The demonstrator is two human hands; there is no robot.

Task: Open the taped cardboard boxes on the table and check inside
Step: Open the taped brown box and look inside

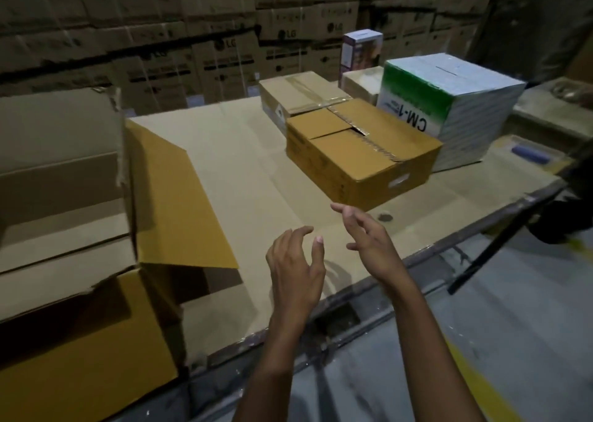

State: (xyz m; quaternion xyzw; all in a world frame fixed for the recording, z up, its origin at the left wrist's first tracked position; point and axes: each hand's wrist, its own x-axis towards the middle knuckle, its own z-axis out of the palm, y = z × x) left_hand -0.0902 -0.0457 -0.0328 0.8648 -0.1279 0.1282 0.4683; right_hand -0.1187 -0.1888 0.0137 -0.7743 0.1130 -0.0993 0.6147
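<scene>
empty hands [296, 270] [369, 245] before matte brown box [359, 152] (tape seemingly split) — squat, rectangular

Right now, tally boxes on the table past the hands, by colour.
Plain brown: 2 (front brown box, rear brown box)
Pale beige: 1 (beige box)
White and green: 1 (CM-1 box)
White and purple: 1 (tall box)
Total: 5

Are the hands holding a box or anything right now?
No. The left hand and right hand are both open and empty, fingers spread in the air, just short of the taped brown box.
</scene>
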